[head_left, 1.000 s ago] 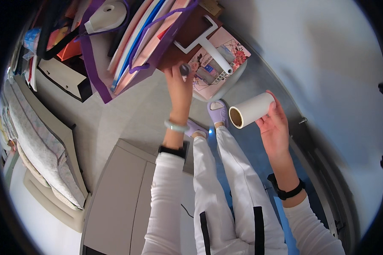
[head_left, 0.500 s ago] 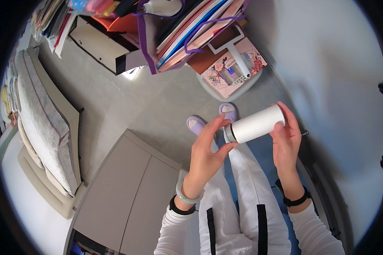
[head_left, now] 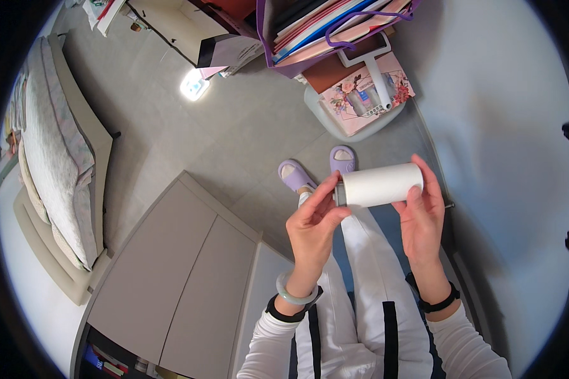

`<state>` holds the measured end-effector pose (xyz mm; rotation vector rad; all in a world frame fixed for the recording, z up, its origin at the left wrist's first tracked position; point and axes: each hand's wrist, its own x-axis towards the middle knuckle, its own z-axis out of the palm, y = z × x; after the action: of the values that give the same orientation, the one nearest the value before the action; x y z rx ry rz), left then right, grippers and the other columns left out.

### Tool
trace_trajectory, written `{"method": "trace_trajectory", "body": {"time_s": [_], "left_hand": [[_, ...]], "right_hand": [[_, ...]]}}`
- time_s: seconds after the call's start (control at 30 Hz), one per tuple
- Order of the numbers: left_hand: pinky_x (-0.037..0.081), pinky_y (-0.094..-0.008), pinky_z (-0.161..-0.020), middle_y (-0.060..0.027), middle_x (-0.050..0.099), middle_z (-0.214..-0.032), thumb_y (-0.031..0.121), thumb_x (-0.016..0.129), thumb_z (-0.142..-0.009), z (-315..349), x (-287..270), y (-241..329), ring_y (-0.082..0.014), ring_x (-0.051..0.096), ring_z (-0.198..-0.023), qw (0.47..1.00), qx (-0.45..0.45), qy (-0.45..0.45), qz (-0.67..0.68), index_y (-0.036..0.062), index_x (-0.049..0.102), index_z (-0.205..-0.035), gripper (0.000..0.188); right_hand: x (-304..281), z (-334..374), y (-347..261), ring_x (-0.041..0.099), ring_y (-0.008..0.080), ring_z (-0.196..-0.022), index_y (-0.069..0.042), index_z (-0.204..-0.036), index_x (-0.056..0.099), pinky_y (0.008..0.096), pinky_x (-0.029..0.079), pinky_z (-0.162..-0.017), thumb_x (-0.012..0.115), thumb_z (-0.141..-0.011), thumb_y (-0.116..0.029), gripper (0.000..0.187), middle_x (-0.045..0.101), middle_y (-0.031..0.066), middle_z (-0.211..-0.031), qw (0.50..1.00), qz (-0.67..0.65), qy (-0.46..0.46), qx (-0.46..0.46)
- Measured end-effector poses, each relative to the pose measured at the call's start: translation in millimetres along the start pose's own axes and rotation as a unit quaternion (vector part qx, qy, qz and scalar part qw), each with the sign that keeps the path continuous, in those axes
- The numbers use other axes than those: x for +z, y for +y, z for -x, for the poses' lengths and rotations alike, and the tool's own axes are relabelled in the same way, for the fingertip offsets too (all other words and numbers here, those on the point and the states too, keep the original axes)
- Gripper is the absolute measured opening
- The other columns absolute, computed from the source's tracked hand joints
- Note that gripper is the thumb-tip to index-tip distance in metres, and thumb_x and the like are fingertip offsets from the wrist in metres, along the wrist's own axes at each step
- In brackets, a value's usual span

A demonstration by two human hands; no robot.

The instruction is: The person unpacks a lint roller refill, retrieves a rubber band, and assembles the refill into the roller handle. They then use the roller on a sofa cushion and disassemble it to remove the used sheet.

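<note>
White and turned sideways, the roll (head_left: 384, 184) is held over our legs (head_left: 368, 252), our right hand (head_left: 422, 224) gripping its right end while our left hand (head_left: 313, 230) pinches the grey cap (head_left: 341, 194), partly hidden, at its left end.

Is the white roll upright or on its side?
On its side: the white roll lies crosswise between the left hand and right hand.

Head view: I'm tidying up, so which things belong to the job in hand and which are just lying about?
In the job:
White cylindrical roll, in right hand
Grey round end piece, in left hand
Possibly the white plastic open-framed handle

Lying about:
Pink rectangular floral box
Purple rectangular bag with folders
Brightly glowing white object
</note>
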<state>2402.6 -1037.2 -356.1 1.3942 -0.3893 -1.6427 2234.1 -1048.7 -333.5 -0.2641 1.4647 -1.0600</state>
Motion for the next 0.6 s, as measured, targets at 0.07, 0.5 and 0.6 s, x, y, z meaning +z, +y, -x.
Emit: {"method": "trace_trajectory", "body": {"time_s": [0.07,0.5,0.6], "left_hand": [[0.044,-0.0348,-0.106,-0.0184,0.055,-0.138,-0.008,0.069,-0.085,0.5,-2.3,0.3,-0.0231,0.055,-0.124,1.0,0.009,0.002,0.002,-0.0056,0.057,-0.13,0.047],[0.043,-0.0357,-0.107,-0.0156,0.051,-0.141,0.022,0.047,-0.105,15.3,15.1,-8.6,-0.0221,0.054,-0.124,0.998,0.037,0.032,-0.049,-0.0053,0.047,-0.14,0.045],[0.044,-0.0369,-0.106,-0.016,0.054,-0.138,0.02,0.046,-0.105,15.3,7.6,-2.3,-0.0225,0.056,-0.122,0.999,-0.045,0.01,0.001,-0.0051,0.048,-0.139,0.042]], "right_hand": [[1.3,3.2,0.6,0.055,0.0202,-0.12,-0.002,-0.146,0.037,0.038,0.047,-0.103,0.06,-0.098,-0.021,0.056,0.054,0.0094,-0.129,1.0,0.018,-0.007,-0.004],[3.0,12.0,4.5,0.057,0.014,-0.104,-0.001,-0.119,0.052,0.0286,0.048,-0.092,0.071,-0.086,-0.011,0.04,0.057,0.0099,-0.115,0.99,0.133,-0.033,-0.03],[-1.7,9.2,0.3,0.062,0.0153,-0.096,-0.001,-0.109,0.052,0.0298,0.052,-0.084,0.075,-0.079,-0.007,0.038,0.063,0.0128,-0.108,0.983,0.17,-0.068,0.007]]}}
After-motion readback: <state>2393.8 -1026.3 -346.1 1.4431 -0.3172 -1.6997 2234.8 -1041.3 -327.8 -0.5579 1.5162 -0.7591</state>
